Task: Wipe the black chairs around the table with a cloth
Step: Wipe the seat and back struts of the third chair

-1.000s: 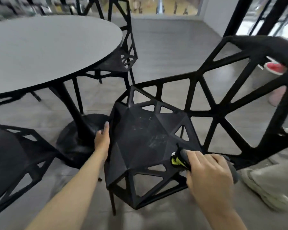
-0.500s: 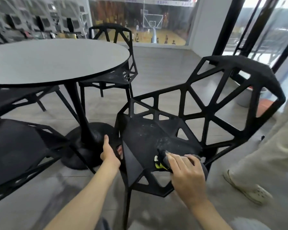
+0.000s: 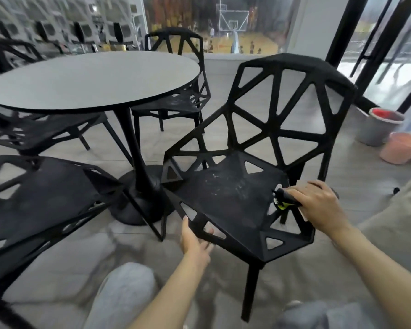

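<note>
Two hands on the nearest black chair point(image 3: 235, 198): the right hand point(image 3: 316, 205) lies curled over a dark cloth point(image 3: 284, 198) with a bit of yellow showing, pressing it onto the seat's right edge. The left hand point(image 3: 195, 241) grips the seat's front-left rim, thumb on top, fingers under. The seat's got pale scuffs all over. To its left is the round grey tabletop point(image 3: 93, 79) on a black pedestal, with more black chairs around it. Over by the window sit a grey bucket point(image 3: 380, 124) and a pink basin point(image 3: 401, 148) on the grey floor.
</note>
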